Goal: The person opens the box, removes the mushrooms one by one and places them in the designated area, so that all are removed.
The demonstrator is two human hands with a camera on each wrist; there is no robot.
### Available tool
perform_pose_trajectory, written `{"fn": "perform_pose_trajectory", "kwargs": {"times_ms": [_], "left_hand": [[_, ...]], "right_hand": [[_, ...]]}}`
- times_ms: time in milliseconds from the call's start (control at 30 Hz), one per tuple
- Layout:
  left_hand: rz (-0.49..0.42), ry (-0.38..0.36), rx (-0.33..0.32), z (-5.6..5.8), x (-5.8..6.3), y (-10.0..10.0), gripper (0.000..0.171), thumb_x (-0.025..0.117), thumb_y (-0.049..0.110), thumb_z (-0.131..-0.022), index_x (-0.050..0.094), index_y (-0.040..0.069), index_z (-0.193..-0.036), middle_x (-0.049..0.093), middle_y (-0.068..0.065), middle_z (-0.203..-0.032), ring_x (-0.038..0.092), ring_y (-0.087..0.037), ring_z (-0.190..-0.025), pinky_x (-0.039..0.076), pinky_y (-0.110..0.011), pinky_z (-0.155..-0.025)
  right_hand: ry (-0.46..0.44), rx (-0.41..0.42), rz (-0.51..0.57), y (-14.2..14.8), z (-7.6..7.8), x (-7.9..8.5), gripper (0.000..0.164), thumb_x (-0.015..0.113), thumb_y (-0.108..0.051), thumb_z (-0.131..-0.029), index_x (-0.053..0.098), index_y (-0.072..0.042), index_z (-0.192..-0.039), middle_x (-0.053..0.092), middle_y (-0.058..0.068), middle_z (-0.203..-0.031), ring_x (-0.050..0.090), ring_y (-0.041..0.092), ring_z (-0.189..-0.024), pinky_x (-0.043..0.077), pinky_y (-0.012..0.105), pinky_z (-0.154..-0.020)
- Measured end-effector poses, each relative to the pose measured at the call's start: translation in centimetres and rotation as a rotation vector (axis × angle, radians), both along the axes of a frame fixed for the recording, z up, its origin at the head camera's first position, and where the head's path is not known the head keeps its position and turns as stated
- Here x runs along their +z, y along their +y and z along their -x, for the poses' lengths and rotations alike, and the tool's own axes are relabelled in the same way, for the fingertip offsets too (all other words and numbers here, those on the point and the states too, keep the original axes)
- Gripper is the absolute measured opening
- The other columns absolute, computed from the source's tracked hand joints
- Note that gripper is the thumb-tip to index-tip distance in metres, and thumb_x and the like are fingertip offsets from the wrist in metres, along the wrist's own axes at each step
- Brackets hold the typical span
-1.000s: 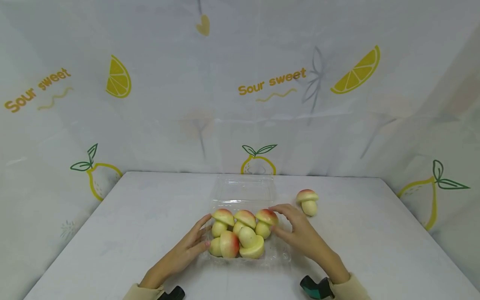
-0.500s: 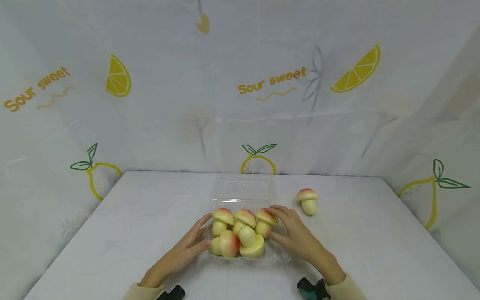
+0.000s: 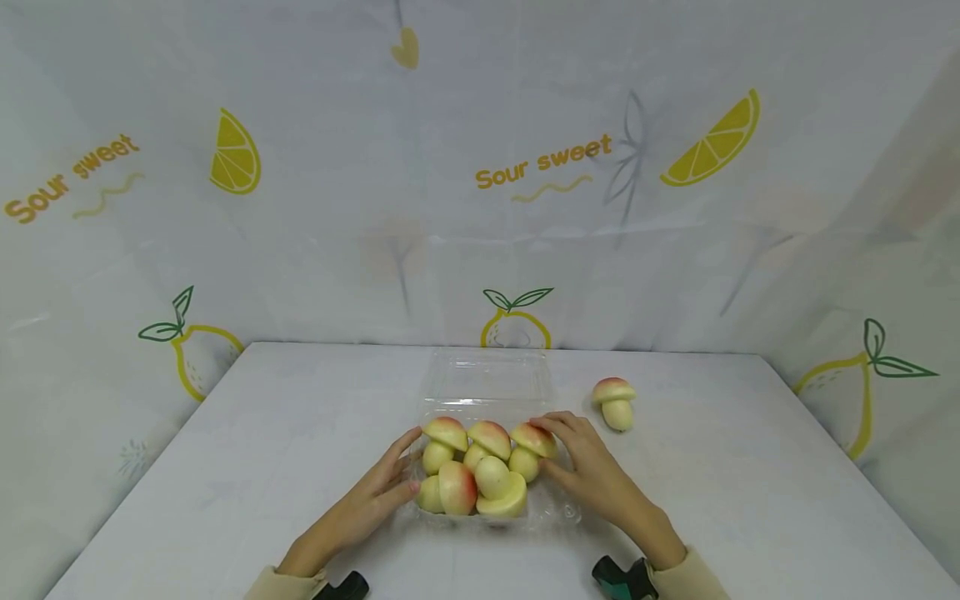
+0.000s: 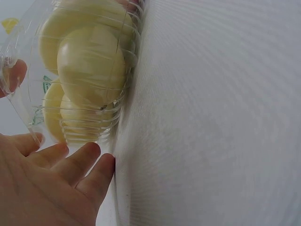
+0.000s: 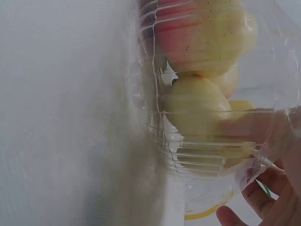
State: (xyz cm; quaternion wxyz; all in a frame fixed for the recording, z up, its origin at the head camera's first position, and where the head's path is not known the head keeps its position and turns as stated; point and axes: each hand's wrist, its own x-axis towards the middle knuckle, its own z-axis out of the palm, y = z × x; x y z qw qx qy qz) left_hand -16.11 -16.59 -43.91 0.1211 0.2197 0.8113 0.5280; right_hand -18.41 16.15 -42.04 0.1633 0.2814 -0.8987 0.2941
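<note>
In the head view, a clear plastic clamshell box (image 3: 551, 508) stands with its lid folded back, holding several pale yellow toy mushrooms (image 3: 457, 489) with reddish caps. My left hand (image 3: 371, 492) rests against the box's left side, fingers spread and fairly straight. The left wrist view has those fingertips (image 4: 89, 155) on the ribbed wall and the thumb at the rim. At the back right of the box, my right hand (image 3: 592, 467) pinches a toy mushroom (image 3: 528, 446) between thumb and fingers. Through the plastic in the right wrist view, the thumb lies by a pale stem (image 5: 197, 103).
One more toy mushroom (image 3: 615, 404) stands on the white table (image 3: 712, 467), behind and right of the box. The transparent lid (image 3: 487, 375) lies open toward the table's back edge. A white curtain with lemon prints (image 3: 315, 208) hangs behind.
My right hand has shifted slightly left, its fingers now further over the cap of the back right toy mushroom. The left hand and the box keep their places.
</note>
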Motion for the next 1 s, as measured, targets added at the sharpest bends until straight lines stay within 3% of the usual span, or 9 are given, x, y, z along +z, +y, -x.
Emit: {"fn": "perform_pose_trajectory", "kwargs": {"times_ms": [467,733,1000], "left_hand": [[0.004,0.002,0.005,0.09,-0.18,-0.08,0.07,0.048,0.023,-0.104,0.008,0.011,-0.16,0.008,-0.015,-0.167,0.024,-0.045,-0.149,0.023,-0.064,-0.117],[0.001,-0.001,0.003,0.09,-0.19,-0.06,0.07,0.047,0.023,-0.104,0.008,0.01,-0.16,0.008,-0.015,-0.167,0.023,-0.046,-0.149,0.022,-0.064,-0.117],[0.002,-0.002,0.001,0.12,-0.13,-0.03,0.07,0.047,0.023,-0.104,0.007,0.01,-0.16,0.006,-0.017,-0.167,0.022,-0.047,-0.149,0.022,-0.066,-0.117]], "right_hand": [[0.034,0.002,-0.033,0.07,0.17,-0.21,0.047,0.076,-0.006,-0.081,0.063,-0.003,-0.126,0.061,0.006,-0.121,0.056,0.025,-0.112,0.051,0.044,-0.093],[0.006,0.017,-0.017,0.29,0.14,-0.29,0.048,0.076,-0.008,-0.08,0.061,-0.007,-0.125,0.063,0.007,-0.128,0.056,0.029,-0.123,0.047,0.05,-0.102],[-0.05,0.03,-0.024,0.23,0.09,-0.17,0.053,0.081,-0.014,-0.081,0.061,-0.004,-0.129,0.061,0.006,-0.127,0.054,0.027,-0.121,0.048,0.047,-0.1]]}}
